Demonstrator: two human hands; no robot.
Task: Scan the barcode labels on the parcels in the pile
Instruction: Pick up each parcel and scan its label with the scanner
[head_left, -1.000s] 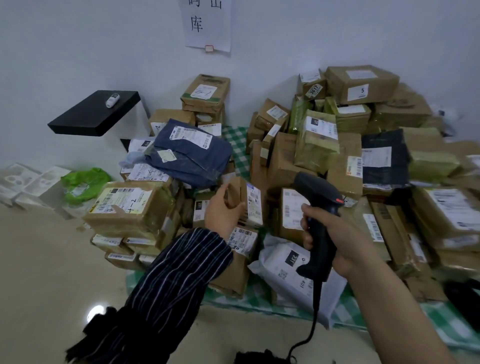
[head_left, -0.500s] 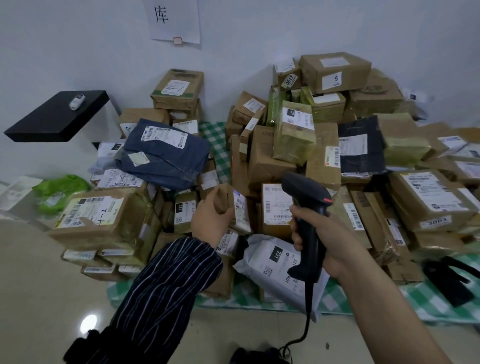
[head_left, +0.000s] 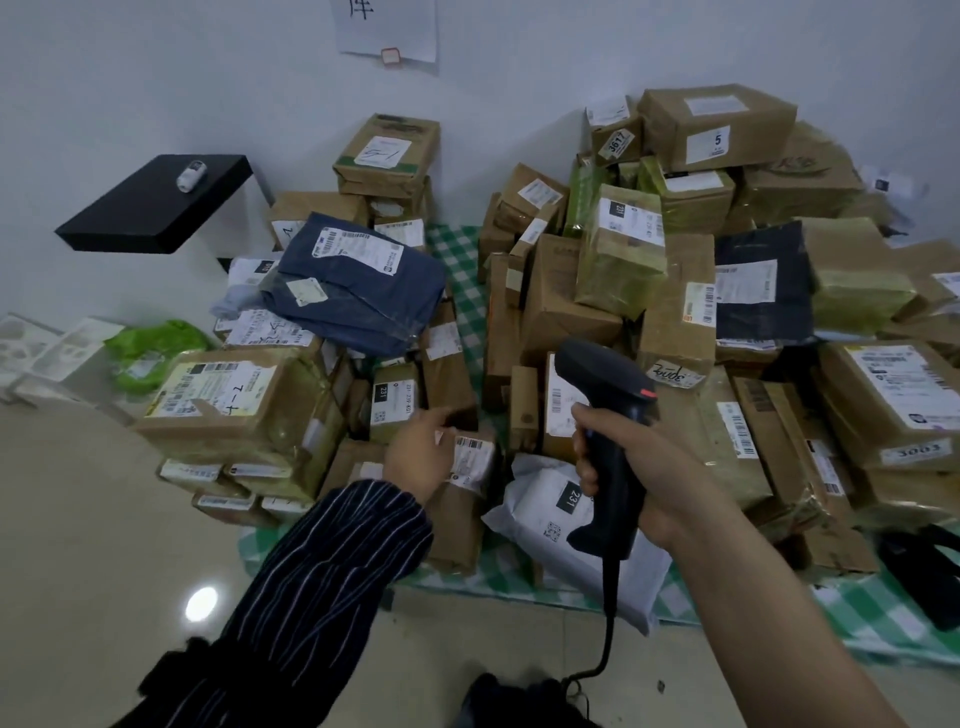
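A pile of brown cardboard parcels (head_left: 566, 296) with white barcode labels lies on a green checked cloth (head_left: 460, 270) against the wall. My right hand (head_left: 654, 467) grips the handle of a black barcode scanner (head_left: 605, 379), whose head points at the middle of the pile. The scanner's cable hangs down toward the floor. My left hand (head_left: 415, 452) holds nothing, and its fingers stretch toward a small labelled box (head_left: 392, 402). A flat labelled parcel (head_left: 472, 460) lies just right of that hand. A white bag parcel (head_left: 550, 525) sits partly behind the scanner.
A black shelf (head_left: 150, 208) with a small white item (head_left: 191, 174) juts from the wall at left. A blue bag parcel (head_left: 358, 291) tops the left stack. A green bag (head_left: 150, 348) and white foam boxes (head_left: 47, 348) sit on the floor. A paper sign (head_left: 387, 31) hangs above.
My left hand has let go of the small brown box it was holding up and now reaches out with straight fingers. The scanner stays in my right hand, in about the same place.
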